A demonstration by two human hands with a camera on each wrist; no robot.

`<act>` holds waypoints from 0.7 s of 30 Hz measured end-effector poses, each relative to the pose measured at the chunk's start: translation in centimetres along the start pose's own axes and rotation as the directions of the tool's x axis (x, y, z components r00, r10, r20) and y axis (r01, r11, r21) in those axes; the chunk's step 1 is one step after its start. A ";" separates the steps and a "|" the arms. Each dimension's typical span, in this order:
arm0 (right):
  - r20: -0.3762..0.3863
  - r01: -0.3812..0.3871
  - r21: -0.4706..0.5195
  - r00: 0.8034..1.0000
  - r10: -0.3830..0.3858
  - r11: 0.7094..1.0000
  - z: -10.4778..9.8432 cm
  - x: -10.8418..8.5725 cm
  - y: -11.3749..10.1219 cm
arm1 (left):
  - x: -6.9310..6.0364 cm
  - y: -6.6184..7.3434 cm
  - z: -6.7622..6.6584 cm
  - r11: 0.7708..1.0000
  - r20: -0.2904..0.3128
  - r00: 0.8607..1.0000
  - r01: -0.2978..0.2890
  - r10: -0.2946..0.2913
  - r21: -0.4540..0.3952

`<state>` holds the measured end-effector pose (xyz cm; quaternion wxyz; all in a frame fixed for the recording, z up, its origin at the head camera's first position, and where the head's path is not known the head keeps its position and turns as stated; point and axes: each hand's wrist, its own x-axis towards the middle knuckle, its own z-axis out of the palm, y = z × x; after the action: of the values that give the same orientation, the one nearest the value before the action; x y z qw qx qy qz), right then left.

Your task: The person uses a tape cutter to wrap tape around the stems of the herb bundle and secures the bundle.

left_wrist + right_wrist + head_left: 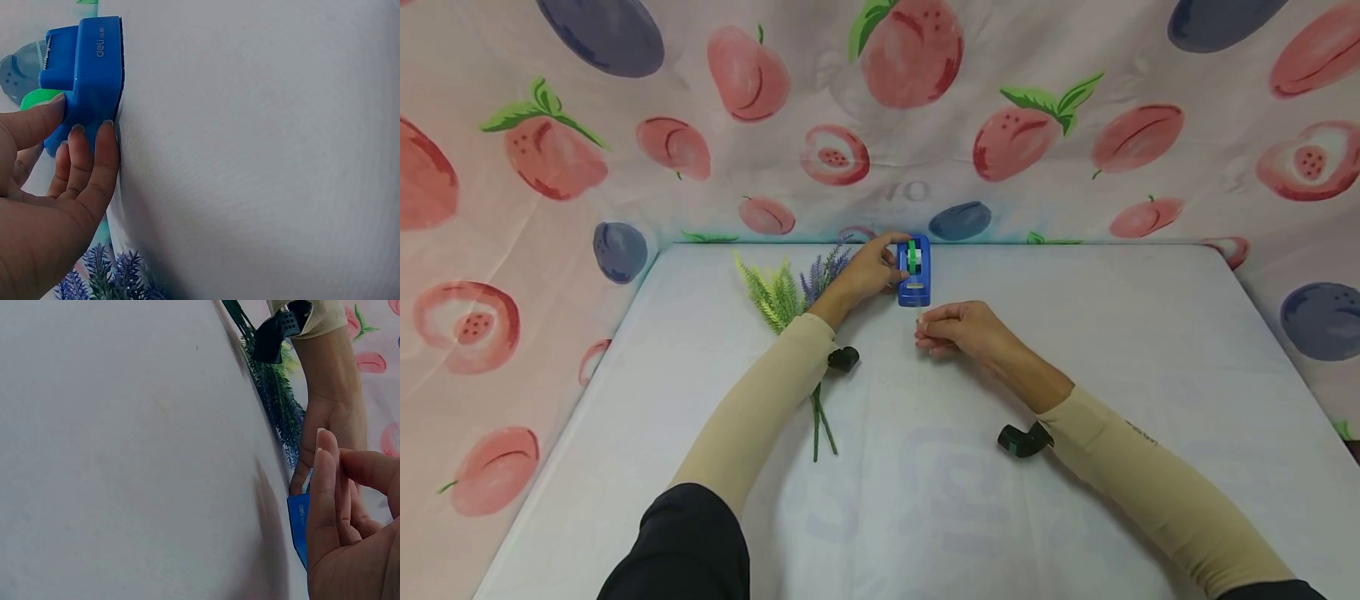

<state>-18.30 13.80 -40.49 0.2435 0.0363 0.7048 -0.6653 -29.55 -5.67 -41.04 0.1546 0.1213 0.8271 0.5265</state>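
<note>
A blue tape dispenser (914, 292) with a green-cored roll stands near the table's back edge. My left hand (868, 271) grips its left side, thumb and fingers on the blue body (99, 69) in the left wrist view. Just in front of the dispenser, my right hand (958, 327) pinches the end of a clear strip of tape (918, 313) that runs from the cutter. In the right wrist view the right hand (353, 512) has thumb and fingertips together and partly covers the dispenser (298, 519); the tape is hard to see there.
Artificial flower stems, yellow-green (775, 296) and purple (827, 271), lie left of the dispenser, partly under my left forearm, their green stalks (817, 425) pointing toward me. A fruit-patterned cloth (925, 150) hangs behind the white table (1112, 333).
</note>
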 end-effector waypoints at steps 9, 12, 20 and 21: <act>0.016 -0.005 0.028 1.000 0.004 1.000 0.2 -0.8 0.1 | 0.0 0.1 0.0 1.000 -0.003 1.000 0.010 -0.010 -0.012; 0.027 -0.011 0.022 1.000 0.011 1.000 0.2 -1.1 0.2 | -0.1 0.2 0.0 1.000 -0.003 1.000 0.012 -0.012 -0.016; 0.038 -0.019 0.045 0.999 0.017 0.999 0.4 -1.6 0.4 | -0.1 0.2 0.0 1.000 -0.013 1.000 0.003 -0.003 -0.004; 0.036 -0.018 0.047 0.999 0.016 0.999 0.5 -1.7 0.5 | -0.1 0.2 0.0 1.000 -0.013 1.000 0.002 -0.002 -0.004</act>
<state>-16.53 13.88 -40.26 0.2610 0.0361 0.6841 -0.6802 -29.42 -5.60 -40.88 0.1501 0.1166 0.8273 0.5286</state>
